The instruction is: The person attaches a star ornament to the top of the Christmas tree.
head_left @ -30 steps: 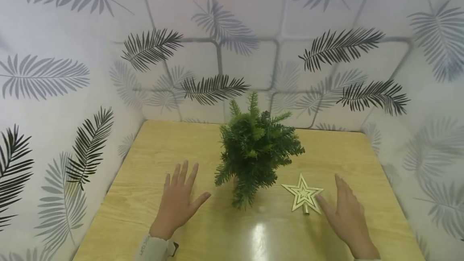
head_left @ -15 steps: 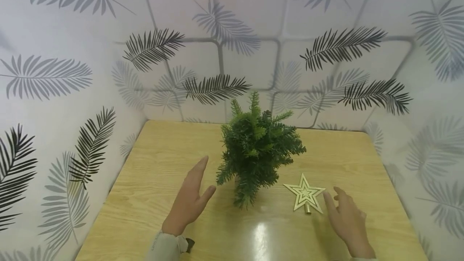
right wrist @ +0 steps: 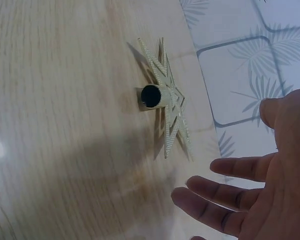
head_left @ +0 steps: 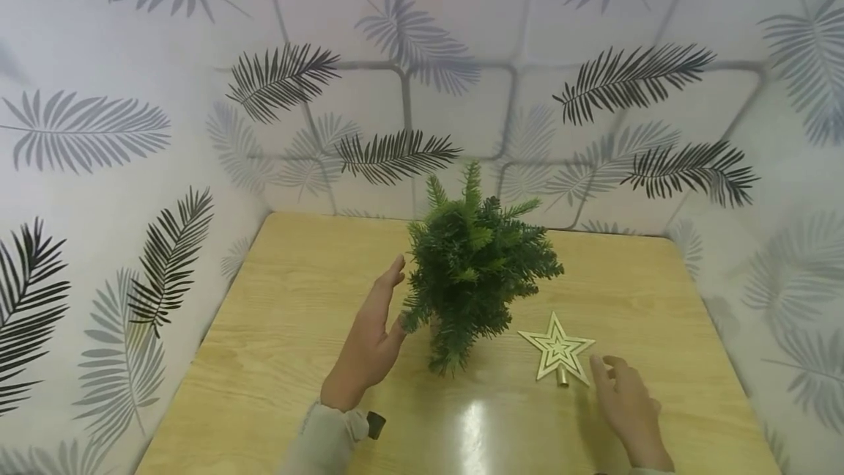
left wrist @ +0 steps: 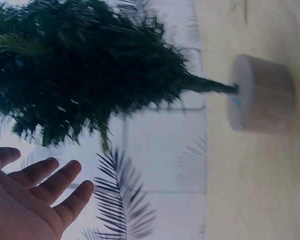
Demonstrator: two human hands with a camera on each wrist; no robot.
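Observation:
A small artificial Christmas tree (head_left: 475, 262) stands upright near the middle of the table, its thin trunk set in a round wooden base (left wrist: 265, 95). My left hand (head_left: 369, 339) is beside its left side, fingers extended and thumb overlapping the lower branches in the head view. In the left wrist view, a gap shows between those fingertips (left wrist: 85, 190) and the needles. A gold star tree topper (head_left: 557, 349) lies flat to the right of the tree, its hollow socket (right wrist: 152, 96) toward me. Just right of the star, my right hand (head_left: 626, 405) holds nothing, fingers loosely bent.
The light wooden table (head_left: 297, 277) reaches back to a wall (head_left: 448, 20) covered with a leaf pattern. Similar patterned walls flank it on the left and right. A glare spot (head_left: 473, 431) shines on the tabletop in front of the tree.
My left hand has moved right and forward to the tree's side, turning from palm-down to side-on. My right hand has shifted only slightly, its fingers bending more. Tree and star stay put.

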